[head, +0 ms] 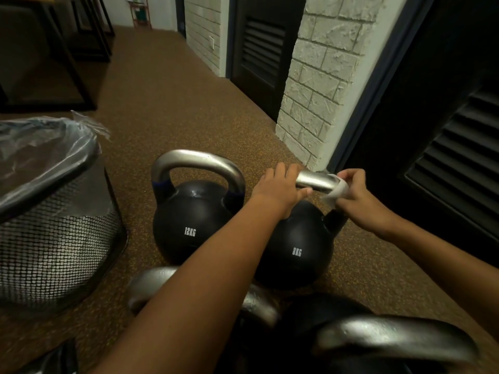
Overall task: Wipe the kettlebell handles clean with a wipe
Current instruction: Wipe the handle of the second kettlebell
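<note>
The 8KG kettlebell (294, 247) stands on the speckled brown floor (167, 109). The left hand (278, 188) grips its steel handle (316, 180), and the right hand (359, 201) pinches a white wipe (339, 188) round the handle's other end. A 12KG kettlebell (189, 225) sits just beside it. A brick pillar (318, 85) rises behind, and a bag-lined mesh wastebasket (54, 244) stands to the left.

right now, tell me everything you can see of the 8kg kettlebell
The 8KG kettlebell is a round, matte black ball with white "8KG" lettering and a bare, silvery metal handle looping over its top. It stands upright on the speckled brown floor, just right of the 12KG kettlebell. The left hand grips the handle's left part; the right hand holds a white wipe wrapped round its right bend. A forearm hides part of the ball.
</note>
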Tool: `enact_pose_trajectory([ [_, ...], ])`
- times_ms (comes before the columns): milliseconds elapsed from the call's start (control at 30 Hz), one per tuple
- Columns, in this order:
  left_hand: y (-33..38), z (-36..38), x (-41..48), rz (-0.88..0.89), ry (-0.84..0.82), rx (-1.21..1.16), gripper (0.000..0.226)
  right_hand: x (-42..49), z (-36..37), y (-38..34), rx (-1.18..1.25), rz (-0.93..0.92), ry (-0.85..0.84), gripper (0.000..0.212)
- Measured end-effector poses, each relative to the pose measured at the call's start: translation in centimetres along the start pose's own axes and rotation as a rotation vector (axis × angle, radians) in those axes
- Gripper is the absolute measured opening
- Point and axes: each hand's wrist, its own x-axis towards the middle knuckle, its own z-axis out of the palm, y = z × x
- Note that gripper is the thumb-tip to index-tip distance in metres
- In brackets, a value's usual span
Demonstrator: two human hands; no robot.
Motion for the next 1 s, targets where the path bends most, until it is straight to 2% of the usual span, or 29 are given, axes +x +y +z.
enact_pose_trajectory([
  [167, -0.2, 0.2, 0.2, 0.007, 0.007, 0.021, 0.058, -0.4, 0.5, 0.4, -0.38, -0.188, 0.138, 0.043],
  [267, -0.1, 0.1, 0.1, 0.008, 0.009, 0.014, 0.059, -0.3, 0.5, 0.9, -0.482, -0.235, 0.204, 0.043],
  [367, -0.2, 0.2, 0.2, 0.015, 0.011, 0.039, 0.06, -0.5, 1.0, 1.8, -0.387, -0.167, 0.277, 0.042],
  [533, -0.2, 0.1, 0.1, 0.013, 0.012, 0.023, 0.059, -0.2, 1.5, 2.5, -0.109, 0.206, 0.258, 0.055],
  [633, -0.1, -0.1, 0.0, 0.011, 0.018, 0.01, 0.059, 0.2, 1.8, 2.4, 0.045, 0.293, 0.271, 0.056],
  [700, 0.0, -0.2, -0.2, 0.007, 0.01, 0.007, 0.059, 0.2, 2.0, 2.1, -0.031, 0.254, 0.29, 0.052],
  [867, 0.1, -0.2, -0.1, -0.002, 0.015, 0.009, 0.059, 0.3, 1.8, 1.9, -0.308, -0.051, 0.299, 0.037],
  [933, 0.1, -0.1, -0.1, -0.004, 0.01, 0.01, 0.059, 0.3, 1.3, 2.3, -0.278, -0.114, 0.242, 0.037],
  [1000, 0.0, -0.1, 0.0, -0.007, 0.01, 0.008, 0.058, 0.2, 0.8, 2.4, -0.09, -0.102, 0.141, 0.038],
])
